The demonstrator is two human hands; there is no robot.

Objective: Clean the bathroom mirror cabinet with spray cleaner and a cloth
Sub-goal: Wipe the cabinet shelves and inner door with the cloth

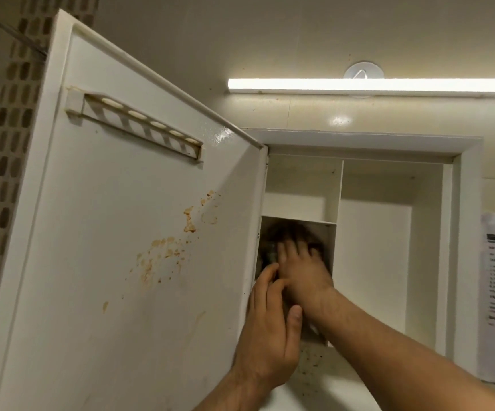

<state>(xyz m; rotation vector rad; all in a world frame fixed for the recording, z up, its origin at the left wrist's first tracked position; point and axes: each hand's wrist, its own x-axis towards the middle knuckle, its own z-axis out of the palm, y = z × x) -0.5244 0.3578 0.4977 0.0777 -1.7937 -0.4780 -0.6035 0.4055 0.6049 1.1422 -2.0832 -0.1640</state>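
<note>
**Head view: cloth pressed into the lower-left compartment**

My right hand (299,271) reaches into the lower-left compartment of the mirror cabinet (465,232). Its fingers are straight and spread, pushing a dark cloth (272,235) flat against the back wall. I judge that the flat palm is there to spread pressure over the whole pad. The cloth is blurred; it looks soft and bunched, but I cannot make out its weave.

My left hand (270,327) sits at the hinge side of the open door (107,232), fingers bent and thumb close by my right wrist. I cannot tell whether it grips the edge or only steadies.

The door stands wide to the left, probably to leave the shelves reachable. Its inner face is smooth, glossy white, spattered with dried orange-brown stains (163,250). A holder strip (139,126) with oval holes runs near the top. Inside, a thin shelf (299,222) and an upright divider (338,197) form square white boxes. I see no spray cleaner.
</note>
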